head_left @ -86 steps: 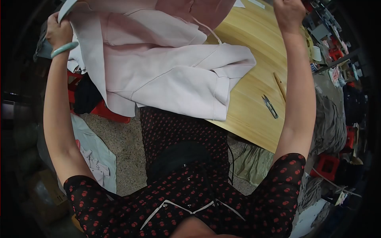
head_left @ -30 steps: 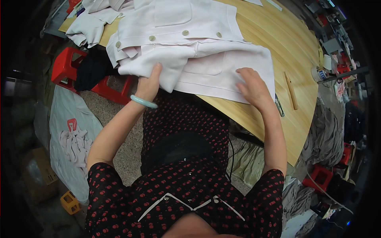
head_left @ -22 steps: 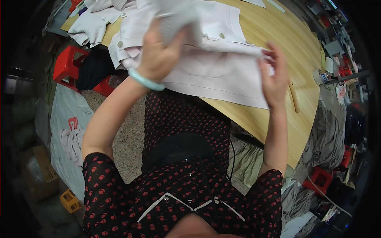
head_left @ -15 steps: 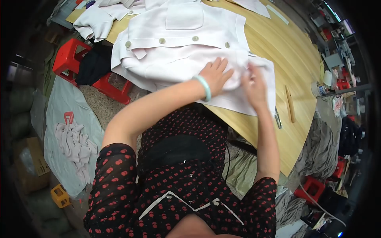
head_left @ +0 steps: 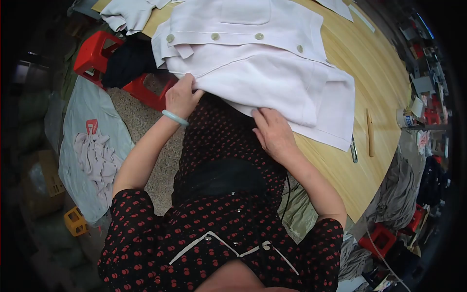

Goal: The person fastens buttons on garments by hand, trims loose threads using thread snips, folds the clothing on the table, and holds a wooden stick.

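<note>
A pale, near-white buttoned jacket (head_left: 272,80) with a patch pocket lies partly folded over on the wooden table, its near edge hanging past the table's edge above my lap. My left hand (head_left: 182,100), with a pale green bangle on the wrist, is closed on that edge at the left and lifts it slightly. At the middle of the same edge, my right hand (head_left: 277,134) touches the fabric with its fingertips; the thumb stands apart from the fingers. Round buttons run in a row across the jacket beyond my hands.
On the table (head_left: 335,177), a wooden stick (head_left: 370,132) and small metal snips (head_left: 354,150) lie to the right. Red stools (head_left: 97,53) stand at the left with dark cloth (head_left: 129,63) on them. Grey sheeting (head_left: 87,180) with crumpled garments covers the floor at left.
My left hand has moved left and toward me from the jacket's middle to its near left edge and closed there. My right hand has come left and down to the near edge.
</note>
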`<action>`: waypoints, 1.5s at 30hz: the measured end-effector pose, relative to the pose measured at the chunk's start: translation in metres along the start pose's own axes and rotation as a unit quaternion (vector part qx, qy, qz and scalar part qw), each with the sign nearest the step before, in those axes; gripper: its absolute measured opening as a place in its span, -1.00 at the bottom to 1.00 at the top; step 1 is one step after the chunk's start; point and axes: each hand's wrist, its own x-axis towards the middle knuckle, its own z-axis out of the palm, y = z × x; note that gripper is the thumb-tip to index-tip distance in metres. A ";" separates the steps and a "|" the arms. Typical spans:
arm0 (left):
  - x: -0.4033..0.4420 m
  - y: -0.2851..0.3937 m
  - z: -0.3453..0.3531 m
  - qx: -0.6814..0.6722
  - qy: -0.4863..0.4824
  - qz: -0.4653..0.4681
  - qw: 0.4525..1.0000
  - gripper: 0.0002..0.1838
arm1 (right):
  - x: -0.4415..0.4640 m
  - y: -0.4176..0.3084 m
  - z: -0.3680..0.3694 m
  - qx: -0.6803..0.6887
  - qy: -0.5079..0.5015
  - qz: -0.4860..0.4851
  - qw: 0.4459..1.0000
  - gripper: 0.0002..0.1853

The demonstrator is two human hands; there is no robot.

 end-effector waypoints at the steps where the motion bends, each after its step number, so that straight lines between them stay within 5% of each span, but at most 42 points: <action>1: -0.001 -0.002 0.000 -0.025 -0.032 -0.047 0.998 -0.68 | 0.005 -0.002 0.005 -0.012 0.023 0.016 1.000 -0.60; 6: 0.017 0.010 0.003 -0.080 0.097 0.062 0.990 -0.77 | 0.018 0.005 0.022 -0.063 0.058 0.016 0.996 -0.68; 11: 0.062 0.035 -0.038 -0.203 0.157 0.099 0.961 -0.74 | 0.055 -0.001 -0.042 0.150 0.050 0.031 0.987 -0.83; 13: 0.074 0.037 -0.049 -0.221 0.093 0.146 0.960 -0.70 | 0.067 -0.018 -0.084 0.257 0.022 0.066 0.964 -0.85; 14: 0.076 0.034 -0.053 -0.215 -0.039 0.148 0.965 -0.56 | 0.067 -0.018 -0.083 0.241 -0.002 0.079 0.967 -0.85; 18: 0.051 0.020 -0.019 -0.214 -0.199 0.105 0.950 -0.26 | 0.062 0.009 -0.038 0.107 -0.034 0.084 0.990 -0.83; 23: -0.002 0.047 -0.005 -0.134 -0.034 0.267 0.954 -0.08 | 0.046 0.015 0.002 0.055 -0.021 0.144 0.988 -0.85; 28: -0.004 0.049 0.017 -0.106 0.102 0.256 0.955 -0.39 | 0.016 0.003 -0.008 0.037 0.069 0.077 0.994 -0.74; 39: 0.018 0.034 -0.014 -0.190 -0.027 0.226 0.955 -0.57 | -0.120 0.001 -0.028 -0.115 0.121 0.199 0.966 -0.59; 40: 0.021 0.034 -0.019 -0.228 0.024 0.288 0.930 -0.66 | -0.128 0.002 -0.034 -0.089 0.124 0.195 0.969 -0.65; 45: 0.019 0.034 -0.093 -0.278 -0.178 0.204 0.921 -0.80 | -0.118 0.015 -0.143 0.193 0.061 0.278 0.939 -0.88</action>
